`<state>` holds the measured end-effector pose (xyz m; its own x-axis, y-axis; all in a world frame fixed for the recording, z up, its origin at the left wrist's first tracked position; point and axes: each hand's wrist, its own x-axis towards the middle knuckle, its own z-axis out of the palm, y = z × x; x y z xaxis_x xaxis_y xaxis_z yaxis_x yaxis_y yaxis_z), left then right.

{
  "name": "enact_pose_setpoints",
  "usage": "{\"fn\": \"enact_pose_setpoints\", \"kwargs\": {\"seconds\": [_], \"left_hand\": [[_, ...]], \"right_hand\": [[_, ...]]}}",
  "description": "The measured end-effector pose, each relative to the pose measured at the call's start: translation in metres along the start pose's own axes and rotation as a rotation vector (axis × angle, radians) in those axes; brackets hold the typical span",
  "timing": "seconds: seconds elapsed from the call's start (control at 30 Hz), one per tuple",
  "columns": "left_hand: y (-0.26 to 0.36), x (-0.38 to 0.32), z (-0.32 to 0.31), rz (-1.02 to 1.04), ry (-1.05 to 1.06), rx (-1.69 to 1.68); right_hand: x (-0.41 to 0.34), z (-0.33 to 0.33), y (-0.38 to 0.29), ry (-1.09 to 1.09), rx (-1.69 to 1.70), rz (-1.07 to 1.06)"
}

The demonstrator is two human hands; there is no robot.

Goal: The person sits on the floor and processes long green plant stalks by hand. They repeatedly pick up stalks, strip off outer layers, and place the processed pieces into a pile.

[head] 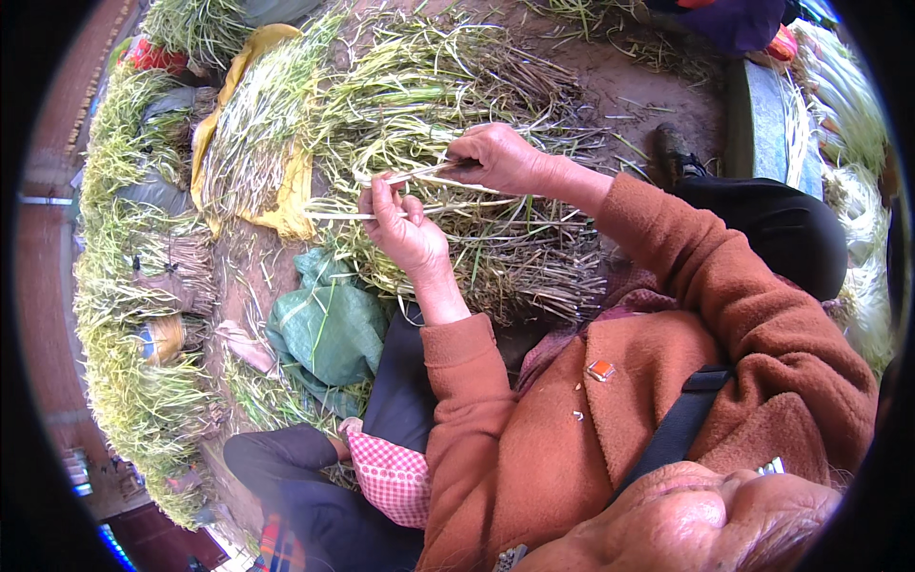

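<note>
My left hand [406, 227] pinches thin pale stalks between thumb and fingers. One white stalk [332, 215] sticks out past its fingers to the left. My right hand [495, 159], up and to the right of it, is closed on the brownish end of a stalk [423, 171] that spans both hands. Something dark shows at the right fingertips; I cannot tell whether it is soil, peel or a tool. Beneath both hands spreads a heap of long yellow-green shoots [407, 93], their brown root ends [550, 279] pointing right.
A yellow sack [299, 193] lies under more shoots at the left. Near my left forearm sits a green woven sack [332, 336]. Tied bundles of shoots [143, 400] line the far left. White stems [836, 93] lie at the right beside a grey-blue slab [765, 107]. Purple clothing [736, 25] shows at the top.
</note>
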<state>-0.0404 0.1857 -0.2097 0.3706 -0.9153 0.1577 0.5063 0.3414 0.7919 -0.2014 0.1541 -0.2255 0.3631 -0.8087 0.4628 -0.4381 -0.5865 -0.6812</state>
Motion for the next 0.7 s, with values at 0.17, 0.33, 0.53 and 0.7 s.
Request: {"fn": "enact_pose_setpoints", "kwargs": {"seconds": [0.17,0.33,0.53,0.7], "left_hand": [[-0.002,-0.003,0.003,-0.044,0.027,0.036],[0.011,0.007,-0.007,0.055,0.149,-0.023],[0.03,0.026,-0.044,0.086,0.154,-0.031],[0.048,0.038,-0.067,0.031,0.212,-0.114]], "right_hand": [[-0.004,-0.005,0.011,-0.003,-0.081,0.05],[-0.016,-0.016,0.034,-0.037,-0.148,0.223],[-0.04,-0.027,0.093,0.249,0.313,0.673],[-0.072,-0.073,0.156,0.796,1.07,1.089]]}}
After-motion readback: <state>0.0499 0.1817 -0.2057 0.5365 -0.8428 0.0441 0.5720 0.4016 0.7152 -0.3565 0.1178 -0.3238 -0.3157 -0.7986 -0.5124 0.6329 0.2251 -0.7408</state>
